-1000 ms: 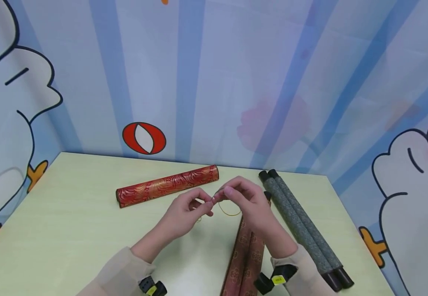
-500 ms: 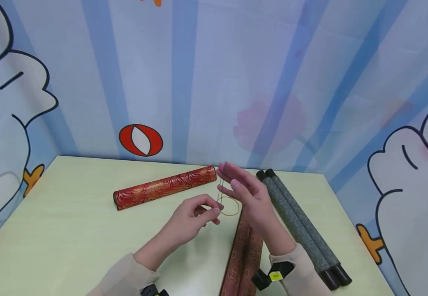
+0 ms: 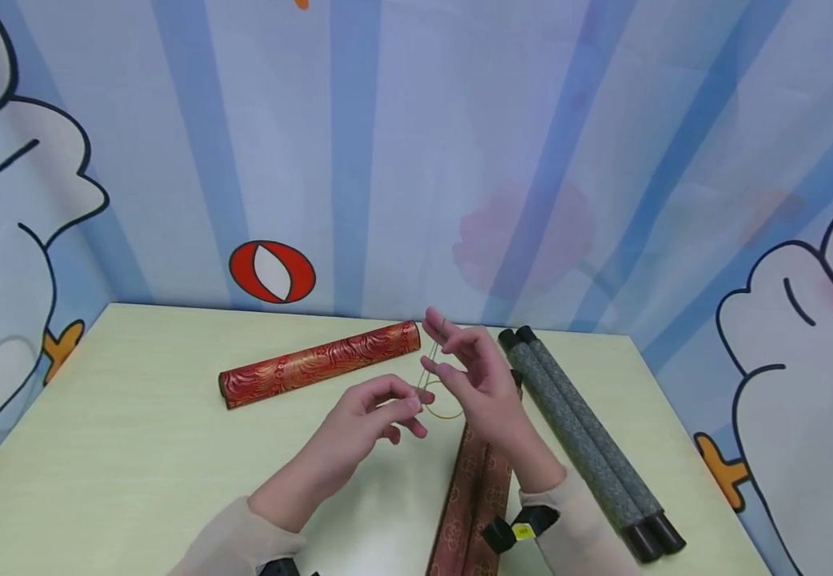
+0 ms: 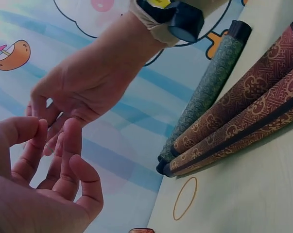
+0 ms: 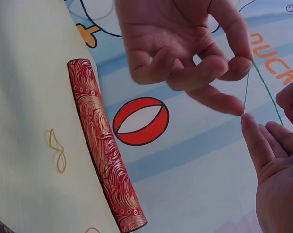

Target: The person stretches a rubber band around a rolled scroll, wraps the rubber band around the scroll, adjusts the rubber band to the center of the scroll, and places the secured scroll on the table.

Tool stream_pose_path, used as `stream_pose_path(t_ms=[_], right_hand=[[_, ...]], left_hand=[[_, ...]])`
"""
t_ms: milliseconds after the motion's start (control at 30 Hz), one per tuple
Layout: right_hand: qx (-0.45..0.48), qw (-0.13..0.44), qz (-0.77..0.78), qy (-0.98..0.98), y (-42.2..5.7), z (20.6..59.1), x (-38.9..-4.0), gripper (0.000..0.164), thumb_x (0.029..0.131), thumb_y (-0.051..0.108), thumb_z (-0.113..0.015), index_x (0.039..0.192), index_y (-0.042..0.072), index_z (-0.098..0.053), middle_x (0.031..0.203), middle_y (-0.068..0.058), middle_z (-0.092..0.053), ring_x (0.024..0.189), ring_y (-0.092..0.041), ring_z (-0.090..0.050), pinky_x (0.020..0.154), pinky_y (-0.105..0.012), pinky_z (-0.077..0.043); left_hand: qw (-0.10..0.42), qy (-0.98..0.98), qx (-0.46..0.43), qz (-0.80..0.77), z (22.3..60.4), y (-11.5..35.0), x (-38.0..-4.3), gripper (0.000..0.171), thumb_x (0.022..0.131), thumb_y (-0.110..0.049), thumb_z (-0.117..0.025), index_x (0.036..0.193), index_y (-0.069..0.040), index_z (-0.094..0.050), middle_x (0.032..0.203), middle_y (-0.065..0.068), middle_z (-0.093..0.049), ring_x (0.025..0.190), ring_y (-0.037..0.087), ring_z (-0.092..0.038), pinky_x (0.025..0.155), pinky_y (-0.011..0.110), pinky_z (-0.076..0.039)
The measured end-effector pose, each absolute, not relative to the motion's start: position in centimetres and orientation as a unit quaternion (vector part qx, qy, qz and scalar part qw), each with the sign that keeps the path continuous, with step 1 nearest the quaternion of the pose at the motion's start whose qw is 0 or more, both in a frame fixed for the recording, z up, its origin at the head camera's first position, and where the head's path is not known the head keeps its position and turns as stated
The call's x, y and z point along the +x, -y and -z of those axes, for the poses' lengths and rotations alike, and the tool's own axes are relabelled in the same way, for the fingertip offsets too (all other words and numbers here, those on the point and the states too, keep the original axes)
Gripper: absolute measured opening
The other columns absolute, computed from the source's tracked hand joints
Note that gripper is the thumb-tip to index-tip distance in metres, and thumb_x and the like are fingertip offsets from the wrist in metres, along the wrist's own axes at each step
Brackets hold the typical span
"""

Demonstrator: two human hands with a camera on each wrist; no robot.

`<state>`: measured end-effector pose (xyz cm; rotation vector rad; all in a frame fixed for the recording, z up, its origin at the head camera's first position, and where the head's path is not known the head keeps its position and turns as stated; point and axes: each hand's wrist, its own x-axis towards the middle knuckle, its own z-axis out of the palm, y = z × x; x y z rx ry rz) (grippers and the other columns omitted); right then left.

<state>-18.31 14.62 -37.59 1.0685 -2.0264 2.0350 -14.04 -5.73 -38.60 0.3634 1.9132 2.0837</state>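
Observation:
A thin green rubber band (image 5: 267, 90) stretches between my two hands above the table. My left hand (image 3: 366, 420) pinches one end of it between thumb and forefinger. The fingertips of my right hand (image 3: 491, 384) reach into the other end and spread its strands; these fingers look mostly straight, with the forefinger somewhat bent. Below the hands a yellow rubber band (image 3: 445, 418) lies on the table as an open ring. A twisted yellow rubber band (image 5: 57, 145) shows on the table in the right wrist view.
A red-and-gold patterned roll (image 3: 318, 364) lies slantwise behind the hands. Two maroon patterned rolls (image 3: 488, 496) lie side by side under my right forearm. Two grey-green rolls with dark ends (image 3: 596, 448) lie to their right. A cartoon backdrop (image 3: 416, 160) rises behind the table.
A second ago both hands' fingertips met. My right hand then moved up and away with fingers spread in the band; now its forefinger bends nearer the thumb. The left hand keeps its pinch.

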Motion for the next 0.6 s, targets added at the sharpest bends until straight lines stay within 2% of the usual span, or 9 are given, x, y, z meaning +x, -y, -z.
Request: stream_pose_path(t_ms=[167,300,367,467,600], right_hand=[[0.341,0.054,-0.617,0.707,-14.5,38.0,-18.5,0.006,0.107,-0.004,-0.057,0.112,-0.005,-0.06,0.168,-0.016,-0.041,0.155,-0.028,-0.043,0.108,-0.037,-0.056],[0.35,0.088,-0.575,0.734,-14.2,38.3,-18.8,0.026,0.105,-0.006,-0.061,0.13,-0.005,-0.068,0.167,-0.01,-0.045,0.153,-0.026,-0.045,0.103,-0.034,-0.059],[0.358,0.098,-0.565,0.737,-14.0,38.3,-18.8,0.042,0.103,-0.008,-0.063,0.144,-0.004,-0.063,0.167,-0.011,-0.045,0.152,-0.028,-0.047,0.103,-0.036,-0.059],[0.364,0.089,-0.567,0.733,-13.7,38.1,-18.8,0.063,0.101,-0.009,-0.065,0.161,0.002,-0.046,0.168,-0.012,-0.043,0.149,-0.031,-0.049,0.103,-0.037,-0.058],[0.356,0.055,-0.586,0.726,-13.5,37.9,-18.8,0.077,0.102,-0.005,-0.068,0.168,0.009,-0.033,0.17,-0.01,-0.041,0.146,-0.032,-0.054,0.104,-0.038,-0.058]], left_hand=[[0.157,-0.638,0.122,-0.744,38.6,5.9,-14.0,0.022,0.11,-0.022,-0.063,0.11,0.0,-0.066,0.128,0.011,-0.074,0.095,0.017,-0.074,0.081,0.029,-0.052],[0.157,-0.633,0.118,-0.749,38.7,5.9,-13.9,0.018,0.109,-0.02,-0.062,0.107,-0.003,-0.066,0.121,0.008,-0.074,0.094,0.017,-0.074,0.081,0.029,-0.053],[0.159,-0.632,0.113,-0.75,38.8,5.8,-13.9,0.016,0.109,-0.02,-0.062,0.105,-0.005,-0.067,0.117,0.006,-0.073,0.093,0.017,-0.074,0.08,0.03,-0.053],[0.166,-0.625,0.104,-0.756,38.9,5.6,-13.8,0.014,0.109,-0.018,-0.062,0.104,-0.007,-0.067,0.11,0.003,-0.07,0.092,0.017,-0.074,0.08,0.029,-0.053],[0.179,-0.614,0.084,-0.764,39.1,5.2,-13.7,0.013,0.108,-0.02,-0.063,0.107,-0.008,-0.068,0.11,0.001,-0.073,0.09,0.016,-0.072,0.079,0.03,-0.052]])
